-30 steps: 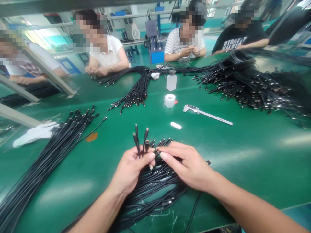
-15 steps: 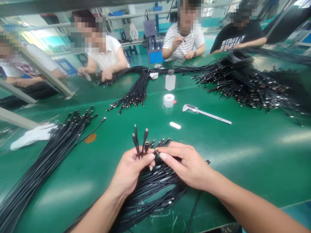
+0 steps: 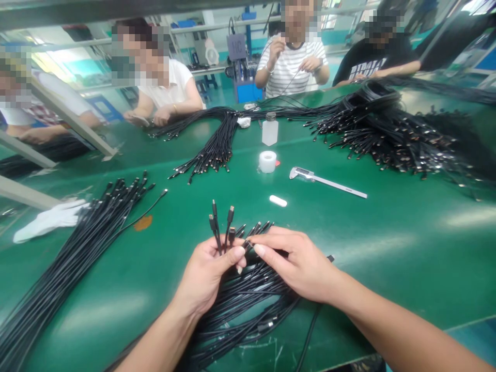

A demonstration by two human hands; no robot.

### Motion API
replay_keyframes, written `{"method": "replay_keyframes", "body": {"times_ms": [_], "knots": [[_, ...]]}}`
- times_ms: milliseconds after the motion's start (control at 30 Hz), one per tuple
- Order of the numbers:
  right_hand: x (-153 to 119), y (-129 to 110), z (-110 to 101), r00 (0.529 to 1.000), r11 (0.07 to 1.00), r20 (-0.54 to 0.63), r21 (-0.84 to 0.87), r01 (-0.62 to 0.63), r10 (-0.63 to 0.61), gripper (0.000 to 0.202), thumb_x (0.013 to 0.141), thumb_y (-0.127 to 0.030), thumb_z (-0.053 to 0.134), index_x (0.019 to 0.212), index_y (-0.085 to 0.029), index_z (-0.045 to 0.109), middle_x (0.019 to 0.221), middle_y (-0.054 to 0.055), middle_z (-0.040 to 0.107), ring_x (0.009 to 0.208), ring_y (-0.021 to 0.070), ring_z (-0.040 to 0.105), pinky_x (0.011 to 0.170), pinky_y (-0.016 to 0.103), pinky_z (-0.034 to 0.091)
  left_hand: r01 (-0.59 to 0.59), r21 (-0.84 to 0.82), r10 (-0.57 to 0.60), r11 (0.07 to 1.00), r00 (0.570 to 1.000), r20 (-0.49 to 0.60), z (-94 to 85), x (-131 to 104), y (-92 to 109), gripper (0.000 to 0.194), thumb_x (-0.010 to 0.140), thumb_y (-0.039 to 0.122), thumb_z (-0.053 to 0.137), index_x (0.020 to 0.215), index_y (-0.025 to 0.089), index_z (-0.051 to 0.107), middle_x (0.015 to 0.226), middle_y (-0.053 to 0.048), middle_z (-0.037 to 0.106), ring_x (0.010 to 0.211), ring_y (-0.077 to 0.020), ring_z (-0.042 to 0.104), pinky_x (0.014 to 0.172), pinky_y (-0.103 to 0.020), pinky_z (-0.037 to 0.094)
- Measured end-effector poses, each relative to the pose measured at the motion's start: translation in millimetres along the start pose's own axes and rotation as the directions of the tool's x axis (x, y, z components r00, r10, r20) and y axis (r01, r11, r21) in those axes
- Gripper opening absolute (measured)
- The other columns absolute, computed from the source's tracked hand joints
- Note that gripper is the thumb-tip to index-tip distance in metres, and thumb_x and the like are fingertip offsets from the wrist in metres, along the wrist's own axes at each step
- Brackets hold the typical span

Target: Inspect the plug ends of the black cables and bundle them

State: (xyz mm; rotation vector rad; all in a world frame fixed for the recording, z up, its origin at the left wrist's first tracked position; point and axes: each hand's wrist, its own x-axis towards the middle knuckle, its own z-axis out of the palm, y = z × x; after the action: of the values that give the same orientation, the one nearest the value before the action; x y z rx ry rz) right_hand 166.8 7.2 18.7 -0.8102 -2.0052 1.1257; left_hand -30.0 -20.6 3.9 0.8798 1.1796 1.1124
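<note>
My left hand [image 3: 211,266] is closed round several black cables, whose connectors [image 3: 231,213] stick up above its fingers. Between its thumb and fingertips is the end of one more cable. The thumb and index finger of my right hand [image 3: 296,258] pinch that same cable end [image 3: 247,245] from the other side; its tip is mostly covered by the fingers. Beneath both hands lies a loose bundle of black cables [image 3: 248,302] on the green table [image 3: 387,258].
Another cable bundle [image 3: 73,253] lies at the left beside a white glove [image 3: 50,219]. Ahead are a caliper [image 3: 329,183], a white tape roll [image 3: 267,162], a bottle [image 3: 270,130], a small white piece [image 3: 278,201] and more cables [image 3: 387,129]. Several people sit across the table.
My hands hold almost the same pose on the cable end. Across the table, the person in stripes has raised both hands with a cable. The view has shifted slightly.
</note>
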Motion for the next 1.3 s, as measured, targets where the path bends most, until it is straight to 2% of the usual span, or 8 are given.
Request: {"method": "replay_keyframes", "body": {"times_ms": [267, 367, 467, 667, 933, 1067, 1167, 1300], "knots": [[0.0, 6.2, -0.8, 0.999, 0.998, -0.015, -0.043, -0.036, 0.035, 0.030, 0.100, -0.024, 0.049, 0.121, -0.029, 0.071, 0.110, 0.001, 0.073, 0.093, 0.0144, 0.063, 0.087, 0.031, 0.049, 0.004, 0.002, -0.004, 1.000, 1.000, 0.015, 0.1, -0.8, 0.1, 0.029, 0.076, 0.031, 0.082, 0.086, 0.009, 0.065, 0.062, -0.002, 0.062, 0.057, -0.0083, 0.054, 0.055, -0.017, 0.047], [2.0, 8.4, -0.1, 0.998, 0.997, -0.028, -0.045, -0.061, 0.059, 0.031, 0.099, -0.023, 0.050, 0.121, -0.028, 0.071, 0.111, 0.001, 0.073, 0.094, 0.0147, 0.064, 0.087, 0.031, 0.050, 0.016, -0.017, -0.016, 1.000, 1.000, 0.007, -0.6, -0.6, -0.5, 0.030, 0.078, 0.031, 0.080, 0.090, 0.010, 0.063, 0.069, -0.003, 0.064, 0.058, -0.0090, 0.056, 0.053, -0.018, 0.048], [3.3, 8.7, 1.2, 0.998, 0.998, -0.047, -0.040, -0.053, 0.051, 0.030, 0.099, -0.023, 0.050, 0.120, -0.028, 0.071, 0.112, 0.000, 0.073, 0.094, 0.0140, 0.065, 0.087, 0.030, 0.050, 0.031, -0.033, -0.030, 0.999, 0.999, 0.017, -0.5, 0.0, -0.7, 0.031, 0.078, 0.031, 0.080, 0.092, 0.010, 0.062, 0.075, -0.004, 0.065, 0.058, -0.0093, 0.058, 0.052, -0.019, 0.049], [2.9, 8.4, 3.0, 0.998, 0.999, -0.047, -0.017, -0.036, 0.035, 0.028, 0.099, -0.023, 0.050, 0.116, -0.028, 0.073, 0.111, 0.000, 0.073, 0.095, 0.0117, 0.065, 0.088, 0.026, 0.049, 0.049, -0.033, -0.048, 0.998, 0.998, 0.027, 1.5, -1.1, -0.1, 0.031, 0.079, 0.031, 0.079, 0.091, 0.009, 0.061, 0.073, -0.003, 0.065, 0.056, -0.0082, 0.058, 0.051, -0.017, 0.049], [4.7, 5.4, 4.9, 0.990, 0.996, -0.108, 0.003, -0.087, 0.086, 0.022, 0.097, -0.026, 0.056, 0.109, -0.024, 0.074, 0.097, 0.001, 0.072, 0.088, 0.0125, 0.063, 0.082, 0.026, 0.047, 0.073, -0.002, -0.073, 0.997, 0.996, 0.058, 0.0, -2.6, 2.6, 0.034, 0.078, 0.035, 0.079, 0.095, 0.010, 0.063, 0.068, -0.002, 0.062, 0.057, -0.0085, 0.053, 0.055, -0.018, 0.047], [4.4, 1.9, 12.2, 0.977, 0.989, -0.153, 0.045, -0.140, 0.145, 0.018, 0.087, -0.033, 0.069, 0.099, -0.022, 0.075, 0.081, 0.000, 0.065, 0.069, 0.0110, 0.056, 0.062, 0.023, 0.043, 0.071, 0.044, -0.075, 0.996, 0.994, 0.085, 1.4, -6.0, 3.4, 0.032, 0.074, 0.029, 0.082, 0.095, 0.012, 0.064, 0.071, -0.001, 0.060, 0.061, -0.0091, 0.053, 0.058, -0.018, 0.047], [4.6, 0.7, 18.1, 0.976, 0.989, -0.168, 0.085, -0.124, 0.137, 0.009, 0.084, -0.028, 0.071, 0.086, -0.020, 0.074, 0.078, -0.001, 0.066, 0.070, 0.0102, 0.057, 0.064, 0.022, 0.042, 0.081, 0.070, -0.088, 0.994, 0.990, 0.108, 2.7, -9.3, 2.6, 0.036, 0.069, 0.024, 0.084, 0.097, 0.013, 0.065, 0.074, -0.001, 0.061, 0.063, -0.0100, 0.053, 0.059, -0.018, 0.047], [5.3, -1.7, 19.7, 0.975, 0.986, -0.176, 0.120, -0.114, 0.134, 0.010, 0.085, -0.023, 0.067, 0.077, -0.018, 0.070, 0.075, -0.002, 0.068, 0.071, 0.0096, 0.060, 0.067, 0.021, 0.043, 0.088, 0.061, -0.096, 0.994, 0.986, 0.137, 1.4, -9.0, -1.4, 0.042, 0.067, 0.029, 0.086, 0.101, 0.013, 0.064, 0.075, -0.002, 0.063, 0.065, -0.0120, 0.054, 0.060, -0.020, 0.048]]}}
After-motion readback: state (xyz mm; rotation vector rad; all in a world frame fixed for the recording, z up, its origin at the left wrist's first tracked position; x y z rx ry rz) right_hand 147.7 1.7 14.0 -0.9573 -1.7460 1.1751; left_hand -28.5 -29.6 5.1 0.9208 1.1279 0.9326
